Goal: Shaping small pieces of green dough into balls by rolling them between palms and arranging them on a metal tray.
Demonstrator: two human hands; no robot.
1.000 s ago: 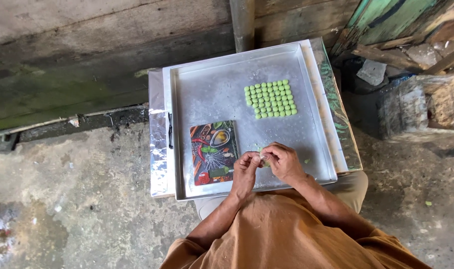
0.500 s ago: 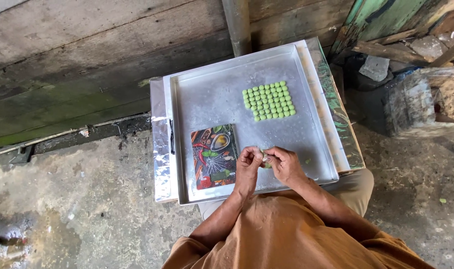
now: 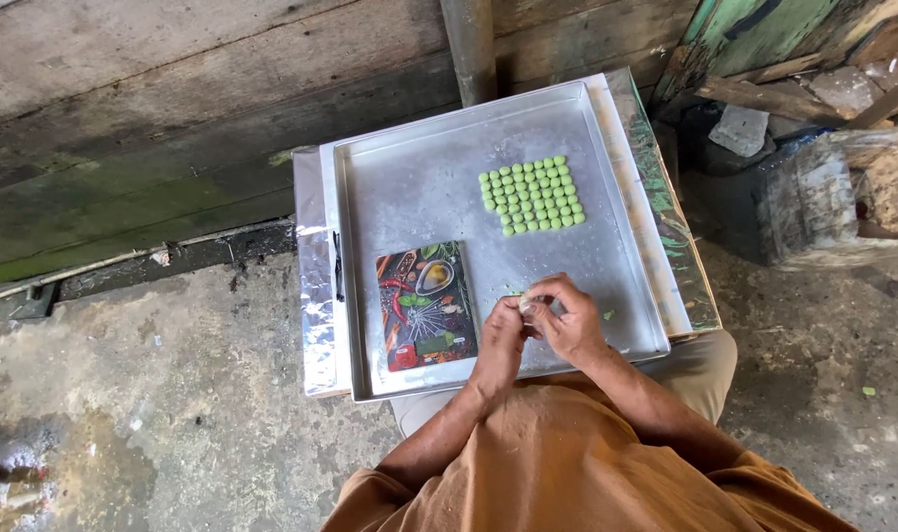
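Both hands, left hand [image 3: 498,340] and right hand [image 3: 570,320], pinch 1 small pale-green dough piece [image 3: 528,305] over the square metal tray [image 3: 419,187]; a colourful rectangular printed board [image 3: 425,305] lies just left, green pellet rows [image 3: 532,194] beyond.

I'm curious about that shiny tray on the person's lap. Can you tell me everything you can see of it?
The metal tray is square, silvery and dull, with a low raised rim. It lies flat across the person's lap, over a foil-covered board. On it sit a neat block of small green balls and a colourful printed board. The left hand and right hand meet over its near edge.
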